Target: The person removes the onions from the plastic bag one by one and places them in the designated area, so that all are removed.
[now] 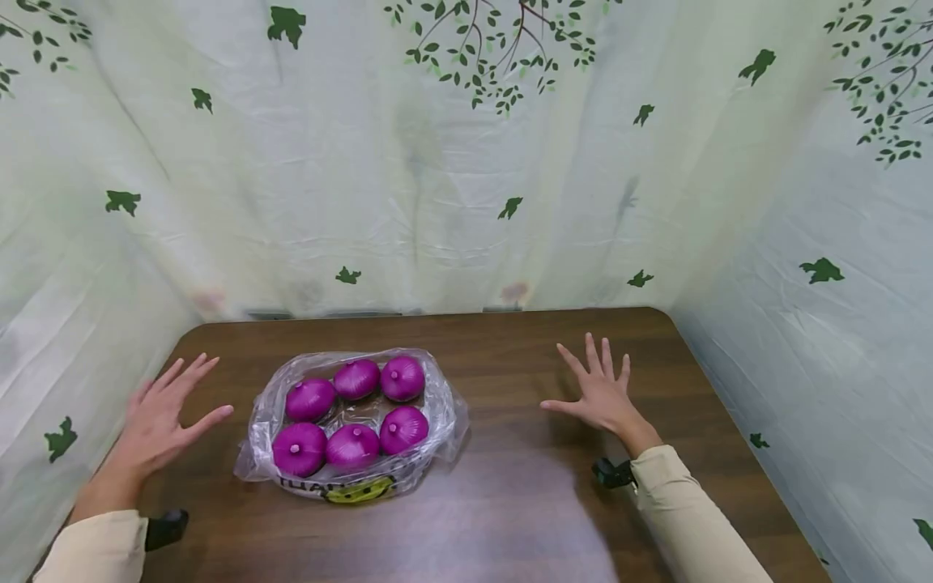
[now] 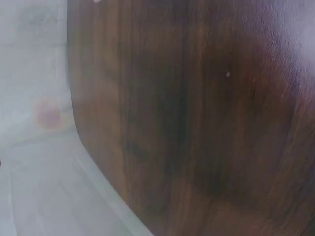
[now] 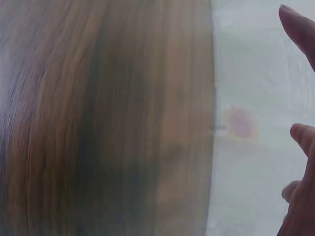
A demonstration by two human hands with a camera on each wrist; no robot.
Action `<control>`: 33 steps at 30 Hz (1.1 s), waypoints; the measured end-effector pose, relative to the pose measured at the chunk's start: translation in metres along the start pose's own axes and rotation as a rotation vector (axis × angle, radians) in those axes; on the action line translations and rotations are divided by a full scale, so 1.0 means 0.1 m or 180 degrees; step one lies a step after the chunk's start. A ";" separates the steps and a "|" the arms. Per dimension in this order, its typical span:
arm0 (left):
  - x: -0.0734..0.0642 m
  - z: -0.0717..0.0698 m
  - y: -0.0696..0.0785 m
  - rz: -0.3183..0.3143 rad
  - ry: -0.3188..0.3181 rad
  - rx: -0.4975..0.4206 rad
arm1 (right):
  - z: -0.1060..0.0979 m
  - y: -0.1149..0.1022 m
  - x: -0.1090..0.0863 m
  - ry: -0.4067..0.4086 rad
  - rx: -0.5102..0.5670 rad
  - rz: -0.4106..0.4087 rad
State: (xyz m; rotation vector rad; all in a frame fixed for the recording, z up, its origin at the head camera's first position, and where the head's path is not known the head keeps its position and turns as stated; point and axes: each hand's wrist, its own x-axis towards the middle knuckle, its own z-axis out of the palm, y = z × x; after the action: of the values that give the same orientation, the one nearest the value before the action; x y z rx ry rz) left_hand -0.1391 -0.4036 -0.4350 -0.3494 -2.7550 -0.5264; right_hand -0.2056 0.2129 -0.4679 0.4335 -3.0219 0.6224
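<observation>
Several purple onions (image 1: 299,449) sit in a ring inside a clear plastic bag (image 1: 450,421), whose mouth is spread wide. Dark lettering and a yellow printed patch (image 1: 359,491) show on its near side. To the left of the bag, my left hand (image 1: 164,414) is held with its fingers straight and thumb spread, holding nothing. My right hand (image 1: 601,397) is well to the right of the bag, fingers fanned out and nothing in them. Some of its fingertips (image 3: 302,135) reach into the right edge of the right wrist view.
The brown wooden table (image 1: 510,502) has rounded far corners. White curtains (image 1: 452,243) with green leaf prints surround its back and sides. Each wrist wears a dark band device, such as the right one (image 1: 614,473).
</observation>
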 end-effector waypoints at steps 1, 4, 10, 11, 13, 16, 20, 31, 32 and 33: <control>-0.01 0.00 0.01 -0.0017 0.0001 -0.0038 | 0.00 -0.02 0.01 0.0003 0.0026 -0.0015; -0.04 0.03 0.02 -0.0052 0.0002 -0.0164 | 0.00 -0.10 0.03 -0.0001 0.0131 -0.0077; -0.10 0.08 0.04 -0.0205 -0.0087 -0.0564 | 0.06 -0.25 0.11 0.0072 0.0274 -0.0263; -0.11 0.08 0.05 -0.0248 -0.0111 -0.0633 | 0.08 -0.27 0.12 0.0095 0.0277 -0.0298; -0.12 0.09 0.07 -0.0363 -0.0180 -0.0740 | 0.10 -0.31 0.14 0.0110 0.0315 -0.0348; -0.15 0.09 0.10 -0.0524 -0.0279 -0.0834 | 0.13 -0.37 0.17 0.0128 0.0361 -0.0431; -0.18 0.13 0.13 -0.0684 -0.0350 -0.0945 | 0.18 -0.47 0.23 0.0178 0.0421 -0.0564; -0.20 0.33 0.24 -0.0575 -0.0381 -0.1161 | 0.36 -0.73 0.46 0.0126 0.0539 -0.0860; -0.20 0.34 0.24 -0.0607 -0.0414 -0.1140 | 0.37 -0.76 0.47 0.0119 0.0560 -0.0881; -0.20 0.34 0.25 -0.0639 -0.0451 -0.1120 | 0.38 -0.79 0.49 0.0125 0.0564 -0.0909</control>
State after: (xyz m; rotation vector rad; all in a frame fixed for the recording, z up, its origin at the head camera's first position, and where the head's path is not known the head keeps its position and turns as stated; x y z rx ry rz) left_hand -0.1218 -0.3716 -0.4637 -0.1947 -2.8439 -1.0833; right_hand -0.2297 0.1154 -0.4688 0.8299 -2.8005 0.8638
